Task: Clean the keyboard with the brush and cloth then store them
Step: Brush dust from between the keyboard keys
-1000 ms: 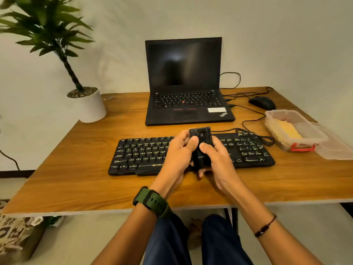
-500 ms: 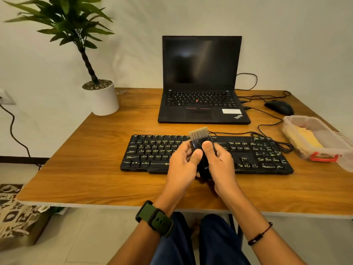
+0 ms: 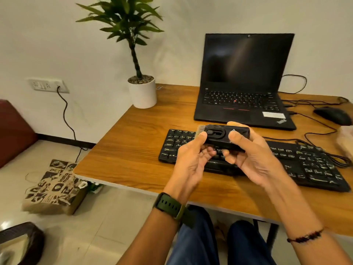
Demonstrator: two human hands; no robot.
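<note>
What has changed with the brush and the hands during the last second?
The black retractable brush was upright with bristles hidden; then the bristles came out at its top end, and now it lies sideways, bristles pointing left. The camera swung left too. Both the left hand and the right hand still grip it above the black desktop keyboard, which stayed in place on the wooden table.

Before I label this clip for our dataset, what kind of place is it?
Likely a home desk or small office: a wooden desk carrying a laptop, an external keyboard and a potted plant.
</note>
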